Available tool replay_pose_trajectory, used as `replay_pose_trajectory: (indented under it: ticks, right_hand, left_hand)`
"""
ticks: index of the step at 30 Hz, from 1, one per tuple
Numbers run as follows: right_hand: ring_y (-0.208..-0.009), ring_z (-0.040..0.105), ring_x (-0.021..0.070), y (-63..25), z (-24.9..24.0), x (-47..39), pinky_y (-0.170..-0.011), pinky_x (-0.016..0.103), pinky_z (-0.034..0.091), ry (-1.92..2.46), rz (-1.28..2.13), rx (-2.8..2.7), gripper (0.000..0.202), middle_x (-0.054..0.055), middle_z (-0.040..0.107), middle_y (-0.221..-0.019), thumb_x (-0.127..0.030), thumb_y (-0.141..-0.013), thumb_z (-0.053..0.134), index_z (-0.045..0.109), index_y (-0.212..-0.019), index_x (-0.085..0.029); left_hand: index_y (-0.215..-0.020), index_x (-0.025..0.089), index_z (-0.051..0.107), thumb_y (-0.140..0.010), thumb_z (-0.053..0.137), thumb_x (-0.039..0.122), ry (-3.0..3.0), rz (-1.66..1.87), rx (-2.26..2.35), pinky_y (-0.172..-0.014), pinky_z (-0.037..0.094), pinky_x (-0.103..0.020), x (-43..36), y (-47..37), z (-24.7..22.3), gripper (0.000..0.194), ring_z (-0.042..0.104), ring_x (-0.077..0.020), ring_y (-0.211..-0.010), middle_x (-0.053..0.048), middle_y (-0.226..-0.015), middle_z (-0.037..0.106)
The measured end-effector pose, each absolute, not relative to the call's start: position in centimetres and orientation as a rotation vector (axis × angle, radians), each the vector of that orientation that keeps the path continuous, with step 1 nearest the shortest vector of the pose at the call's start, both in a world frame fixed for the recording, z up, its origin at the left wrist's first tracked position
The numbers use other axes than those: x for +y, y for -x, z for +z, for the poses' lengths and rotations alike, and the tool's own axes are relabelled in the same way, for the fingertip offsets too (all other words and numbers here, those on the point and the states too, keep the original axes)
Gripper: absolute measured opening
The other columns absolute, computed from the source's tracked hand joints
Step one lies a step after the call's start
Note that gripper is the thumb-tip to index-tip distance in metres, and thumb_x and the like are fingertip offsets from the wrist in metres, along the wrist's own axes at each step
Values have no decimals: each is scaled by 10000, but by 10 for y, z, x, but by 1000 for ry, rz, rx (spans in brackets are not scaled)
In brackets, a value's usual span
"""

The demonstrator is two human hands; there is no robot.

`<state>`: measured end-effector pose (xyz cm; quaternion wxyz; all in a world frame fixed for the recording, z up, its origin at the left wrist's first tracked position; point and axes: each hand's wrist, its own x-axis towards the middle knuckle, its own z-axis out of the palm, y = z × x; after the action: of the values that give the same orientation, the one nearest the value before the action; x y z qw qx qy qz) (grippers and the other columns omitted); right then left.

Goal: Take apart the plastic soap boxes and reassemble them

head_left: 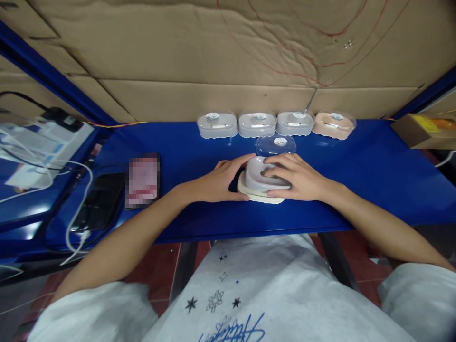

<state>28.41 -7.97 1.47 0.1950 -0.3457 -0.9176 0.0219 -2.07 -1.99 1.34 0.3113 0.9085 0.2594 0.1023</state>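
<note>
A pale grey oval container (253,179) rests on a cream cloth or pad (261,197) near the table's front edge. My right hand (297,178) grips its right side, with fingers reaching inside and the thumb along the front rim. At its left, my left hand (228,178) has thumb and fingers spread around the pad and container, the thumb by the pad's edge. Just behind the container lies a clear oval lid (276,146) with a round sticker.
Three grey lidded boxes (257,126) and a peach one (333,127) line the back edge. At left are a phone with a blurred screen (143,180), a dark phone (101,199), a power strip (53,154) and cables. A cardboard box (423,130) sits at right.
</note>
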Motion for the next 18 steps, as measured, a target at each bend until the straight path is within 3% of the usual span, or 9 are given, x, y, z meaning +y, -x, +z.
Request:
replay_pose_trajectory:
  ticks: [2, 6, 10, 13, 18]
  right_hand:
    - [-1323, 630, 361, -284, 15, -80, -1045, 514, 467, 981, 39, -2563, 481, 159, 653, -1475, -636, -1021, 655, 720, -1272, -231]
    - [-1309, 642, 369, -286, 18, -79, -1023, 514, 470, 1022, -14, -2520, 484, 169, 662, -1477, -638, -1018, 655, 720, -1267, -228]
    - [-1313, 637, 386, -289, 16, -75, -1047, 546, 468, 1074, 6, -2511, 514, 178, 657, -1486, -653, -998, 676, 727, -1278, -225]
    - [-1349, 617, 395, -288, 10, -74, -1055, 567, 476, 1091, 50, -2538, 535, 184, 642, -1503, -669, -1008, 648, 725, -1299, -227]
    - [-1488, 503, 406, -283, -2, -71, -1165, 637, 437, 1042, 122, -2534, 589, 200, 542, -1606, -672, -1045, 571, 660, -1426, -232]
  left_hand:
    - [-1750, 316, 147, -829, 841, 724, -2383, 248, 679, -1306, 269, -600, -20, 22, 16, 1224, 352, -446, -1601, -162, -1783, 298]
    - [-1754, 305, 90, -752, 892, 733, -2362, 133, 670, -1270, 296, -609, -18, 31, 30, 1353, 476, -441, -1495, -167, -1589, 537]
    - [-1741, 361, 157, -775, 898, 653, -2388, -77, 711, -1239, 328, -603, -21, 46, 49, 1252, 541, -423, -1426, -114, -1513, 594]
    - [-1731, 383, 204, -802, 884, 617, -2469, -120, 726, -1251, 309, -647, -29, 48, 57, 1175, 456, -452, -1508, -126, -1619, 504]
    - [-1743, 345, 244, -869, 770, 782, -2651, 150, 634, -1328, 119, -703, -56, 23, 45, 1109, 177, -485, -1661, -165, -1816, 184]
